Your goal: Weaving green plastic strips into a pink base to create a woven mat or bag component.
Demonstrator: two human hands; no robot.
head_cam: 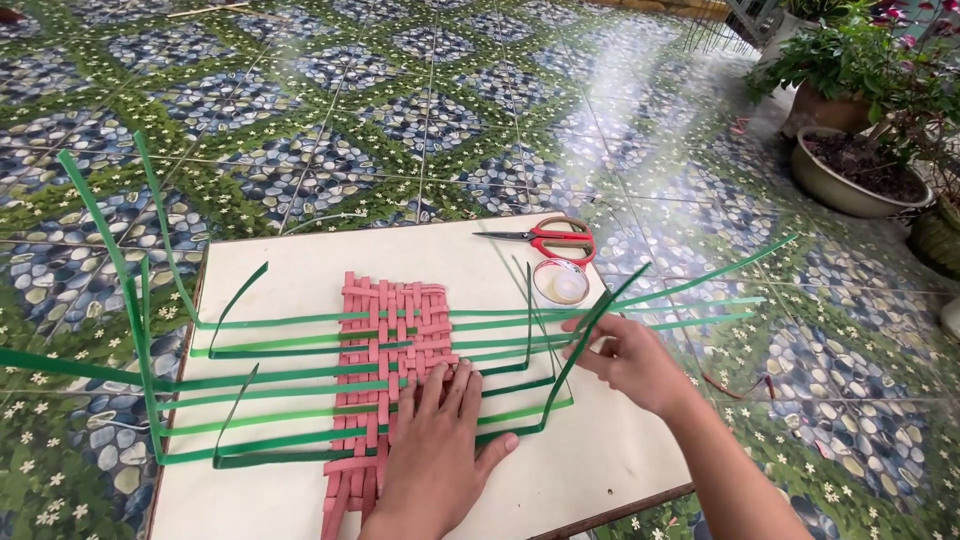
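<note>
Weave half done at frame centre: left hand (435, 450) pressing flat, fingers spread, on pink-green mat (392, 345); right hand (630, 360) pinching a green strip (590, 325); long strip ends remaining loose.

Glossy green plastic strips (300, 385), matt pink woven strips (385, 320), smooth cream board (560, 470), glossy patterned floor tiles (400, 110)
</note>
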